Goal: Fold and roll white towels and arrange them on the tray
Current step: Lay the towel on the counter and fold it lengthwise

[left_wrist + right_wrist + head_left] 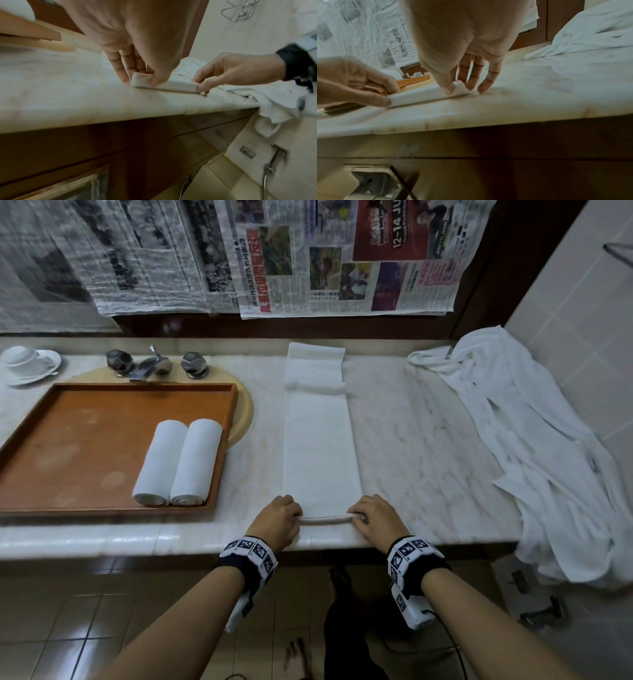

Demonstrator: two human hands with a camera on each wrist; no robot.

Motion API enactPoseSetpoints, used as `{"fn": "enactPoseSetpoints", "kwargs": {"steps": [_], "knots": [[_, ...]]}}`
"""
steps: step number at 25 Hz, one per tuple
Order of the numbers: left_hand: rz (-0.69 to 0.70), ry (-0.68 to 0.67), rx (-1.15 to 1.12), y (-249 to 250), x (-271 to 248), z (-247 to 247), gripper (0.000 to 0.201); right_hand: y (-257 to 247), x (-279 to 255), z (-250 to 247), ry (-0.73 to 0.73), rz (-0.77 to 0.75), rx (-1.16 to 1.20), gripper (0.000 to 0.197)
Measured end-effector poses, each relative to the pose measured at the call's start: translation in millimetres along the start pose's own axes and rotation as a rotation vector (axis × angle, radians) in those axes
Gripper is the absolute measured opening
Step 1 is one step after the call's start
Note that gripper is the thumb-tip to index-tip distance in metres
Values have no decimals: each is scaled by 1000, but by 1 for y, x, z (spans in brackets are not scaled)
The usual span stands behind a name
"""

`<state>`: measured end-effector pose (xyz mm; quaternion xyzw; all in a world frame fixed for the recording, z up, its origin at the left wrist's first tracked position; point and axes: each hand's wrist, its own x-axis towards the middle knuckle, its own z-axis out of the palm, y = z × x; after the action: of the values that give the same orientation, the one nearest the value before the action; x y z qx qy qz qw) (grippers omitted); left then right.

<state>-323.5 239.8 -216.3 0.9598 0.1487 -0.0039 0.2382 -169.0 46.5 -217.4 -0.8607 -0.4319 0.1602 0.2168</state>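
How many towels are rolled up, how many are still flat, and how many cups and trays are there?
Rolled towels, both on the tray: 2
Flat towel, near end pinched by the left hand and right hand: 1
Tray: 1
Cup: 1
Total: 5
The heap of white cloth cannot be counted.

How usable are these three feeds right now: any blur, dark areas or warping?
Head view: sharp, evenly lit, countertop edge bowed by the wide lens. Left wrist view: left hand looms large, right edge smeared. Right wrist view: dim below the counter, folded towel edge readable.
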Motion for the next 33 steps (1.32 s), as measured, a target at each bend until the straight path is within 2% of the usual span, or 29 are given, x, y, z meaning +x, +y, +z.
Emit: {"fn": "enactPoseSetpoints", "kwargs": {"steps": [4, 11, 18, 21, 23, 25, 28, 33], "knots": [[25, -6, -53, -7, -1, 2, 16, 3, 6, -5, -29, 62, 17, 14], [-146, -3, -163, -8, 13, -17, 10, -6, 9, -13, -56, 208, 90, 4], [-234, 11, -161, 0, 19, -20, 10, -11, 14, -12, -30, 263, 27, 13], [-288, -15, -135, -1, 23, -19, 11, -13, 16, -8, -15, 276, -37, 12], [-264, -30, -54, 2, 24, -20, 12, -12, 17, -6, 22, 254, -102, 7], [-163, -50, 85, 7, 25, -19, 14, -14, 17, -3, 60, 153, -149, 4], [-84, -69, 207, 11, 20, -10, 25, -19, 14, 7, 32, 19, -173, 30], [-50, -39, 228, 10, 9, -2, 20, -20, 6, 11, 33, -13, -139, 17]]}}
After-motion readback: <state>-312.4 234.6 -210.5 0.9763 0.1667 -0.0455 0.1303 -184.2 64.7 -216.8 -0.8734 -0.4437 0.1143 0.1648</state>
